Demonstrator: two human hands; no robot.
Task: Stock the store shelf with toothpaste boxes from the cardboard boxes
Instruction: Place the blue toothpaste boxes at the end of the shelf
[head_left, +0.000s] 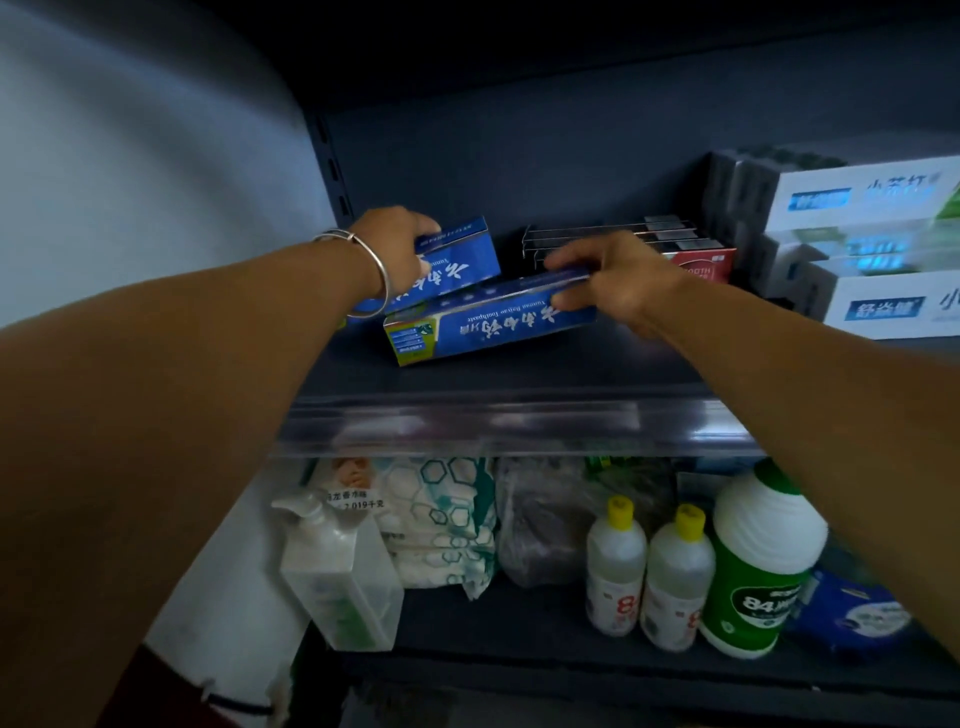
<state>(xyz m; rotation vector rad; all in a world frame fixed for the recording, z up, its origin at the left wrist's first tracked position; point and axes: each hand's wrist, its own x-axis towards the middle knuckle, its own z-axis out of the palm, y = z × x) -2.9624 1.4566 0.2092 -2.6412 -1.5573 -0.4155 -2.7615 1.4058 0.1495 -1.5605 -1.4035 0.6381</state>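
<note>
Two blue toothpaste boxes lie on the dark upper shelf (519, 379). My left hand (389, 244), with a silver bangle on the wrist, grips the rear blue box (462, 260), which is tilted up at the shelf's left. My right hand (618, 280) holds the right end of the front blue box (488, 325), which lies lengthwise and slightly skewed on the shelf. The cardboard boxes are out of view.
Red and dark toothpaste boxes (696, 254) sit behind my right hand. White toothpaste boxes (872, 234) are stacked at the right. The lower shelf holds a pump bottle (337, 566), wipe packs (447, 519), two yellow-capped bottles (647, 566) and a green bottle (758, 566). A white wall (130, 208) stands at left.
</note>
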